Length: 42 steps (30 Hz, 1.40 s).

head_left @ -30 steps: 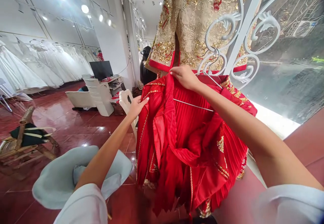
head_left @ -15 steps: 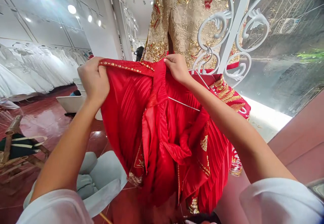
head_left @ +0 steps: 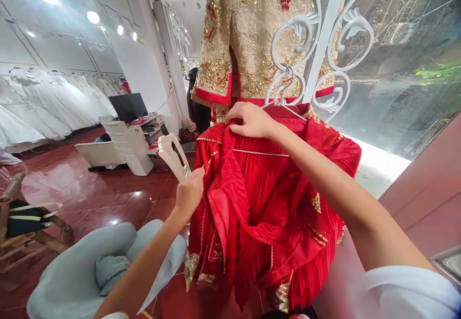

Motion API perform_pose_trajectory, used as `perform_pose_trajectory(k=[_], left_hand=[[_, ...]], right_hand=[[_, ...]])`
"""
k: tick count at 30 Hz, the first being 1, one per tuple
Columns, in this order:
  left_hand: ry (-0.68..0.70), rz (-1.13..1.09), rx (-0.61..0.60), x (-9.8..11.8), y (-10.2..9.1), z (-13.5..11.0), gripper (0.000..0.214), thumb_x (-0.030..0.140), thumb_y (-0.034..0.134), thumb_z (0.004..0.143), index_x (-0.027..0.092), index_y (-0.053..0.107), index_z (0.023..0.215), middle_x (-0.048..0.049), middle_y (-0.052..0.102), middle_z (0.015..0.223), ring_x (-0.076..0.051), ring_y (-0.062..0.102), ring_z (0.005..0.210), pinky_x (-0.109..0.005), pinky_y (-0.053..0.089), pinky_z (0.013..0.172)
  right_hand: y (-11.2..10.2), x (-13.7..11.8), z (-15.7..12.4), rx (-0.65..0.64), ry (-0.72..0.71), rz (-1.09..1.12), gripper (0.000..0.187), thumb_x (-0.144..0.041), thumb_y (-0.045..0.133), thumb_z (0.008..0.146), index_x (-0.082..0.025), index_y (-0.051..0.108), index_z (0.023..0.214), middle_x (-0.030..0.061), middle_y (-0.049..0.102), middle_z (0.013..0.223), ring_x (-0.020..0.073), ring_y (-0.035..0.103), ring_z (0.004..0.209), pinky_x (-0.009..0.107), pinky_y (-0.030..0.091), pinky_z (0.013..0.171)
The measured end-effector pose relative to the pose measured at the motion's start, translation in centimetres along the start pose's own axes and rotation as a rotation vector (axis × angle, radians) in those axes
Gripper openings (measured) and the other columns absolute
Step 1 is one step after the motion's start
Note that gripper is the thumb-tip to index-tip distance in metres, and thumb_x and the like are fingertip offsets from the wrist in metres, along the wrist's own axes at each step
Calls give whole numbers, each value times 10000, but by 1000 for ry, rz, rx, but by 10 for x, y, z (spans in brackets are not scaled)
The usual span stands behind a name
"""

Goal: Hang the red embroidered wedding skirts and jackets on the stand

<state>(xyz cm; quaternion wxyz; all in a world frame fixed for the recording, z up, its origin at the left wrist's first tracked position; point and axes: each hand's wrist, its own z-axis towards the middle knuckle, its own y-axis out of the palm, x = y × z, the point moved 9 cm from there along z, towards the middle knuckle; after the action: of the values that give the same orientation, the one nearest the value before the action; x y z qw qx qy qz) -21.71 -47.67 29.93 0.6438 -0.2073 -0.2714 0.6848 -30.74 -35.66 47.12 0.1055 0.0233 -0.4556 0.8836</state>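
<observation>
On my remote view, the red garment (head_left: 273, 203) hung before a gold-embroidered top (head_left: 248, 35) and white scrollwork (head_left: 326, 26), on a thin hanger (head_left: 261, 153). I gripped it in 2 places: right hand (head_left: 248, 119) at its top edge, left hand (head_left: 190, 191) at its side.

White scroll stand (head_left: 321, 35), right: hanger (head_left: 261, 153) on it, carrying red garment (head_left: 266, 208). Red tiled floor (head_left: 86, 199): grey-blue armchair (head_left: 79, 251) near left, white desk (head_left: 129, 153) far left.
</observation>
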Motion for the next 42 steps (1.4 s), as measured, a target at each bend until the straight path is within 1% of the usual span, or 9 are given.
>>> perform_pose_trajectory(k=[4,9,14,17,23,30,36,39,42], left_hand=[[-137,65,-114,3,-20,-7,262,355,446,880,213,666,891,-106,719,854,-295,675,746,-374,466,574],[-128,-58,280,31,-80,-16,385,305,522,860,236,553,1238,-115,661,1142,-281,631,1035,-409,486,886],[-206,-156,126,73,-32,3,787,477,613,784,99,328,1412,-216,510,1302,-344,545,1152,-447,505,869],[-286,-166,74,71,1,-2,703,441,562,823,50,354,1369,-247,541,1233,-357,568,1094,-444,498,818],[-300,-351,106,83,-10,-2,221,288,428,875,149,573,782,-80,620,647,-203,603,599,-274,396,566],[-184,-569,-79,162,18,42,283,318,448,910,124,654,916,-103,667,649,-194,638,585,-233,363,523],[-396,-841,-144,118,73,-9,367,426,455,899,117,647,950,-120,704,760,-185,663,604,-237,474,541],[-523,-1007,-176,97,84,-44,353,463,477,872,135,598,923,-87,702,780,-167,663,612,-238,516,538],[-562,-988,-242,87,86,-76,306,450,501,856,162,559,770,-49,674,705,-162,663,678,-231,516,594]], right_hand=[[-44,-8,-56,302,72,-132,258,-271,400,891,-205,649,904,52,670,969,234,522,996,435,314,950],[-76,-3,-178,694,596,-326,226,-313,434,892,-186,606,965,85,637,897,219,545,831,394,415,788],[-23,-2,-238,433,1003,-553,675,-462,557,814,-84,402,1352,160,591,1015,270,545,877,323,428,571],[6,5,-262,280,1088,-513,563,-314,461,874,-115,377,1395,146,608,959,255,563,845,292,410,530],[-16,-13,-256,686,916,156,348,-179,392,881,-173,538,1197,69,666,952,151,596,721,278,482,680],[-20,2,-217,1117,764,340,231,-187,388,900,-173,611,957,45,651,944,133,596,891,265,462,846],[44,8,-259,976,854,374,424,-281,497,884,-187,469,1297,101,587,1204,171,579,1058,330,461,943],[46,-30,-283,873,876,91,718,-277,597,823,-213,256,1452,124,576,1203,210,586,1027,393,481,902],[41,-86,-299,831,836,-217,544,-145,591,799,-228,449,1318,97,631,1044,221,586,968,405,477,853]])
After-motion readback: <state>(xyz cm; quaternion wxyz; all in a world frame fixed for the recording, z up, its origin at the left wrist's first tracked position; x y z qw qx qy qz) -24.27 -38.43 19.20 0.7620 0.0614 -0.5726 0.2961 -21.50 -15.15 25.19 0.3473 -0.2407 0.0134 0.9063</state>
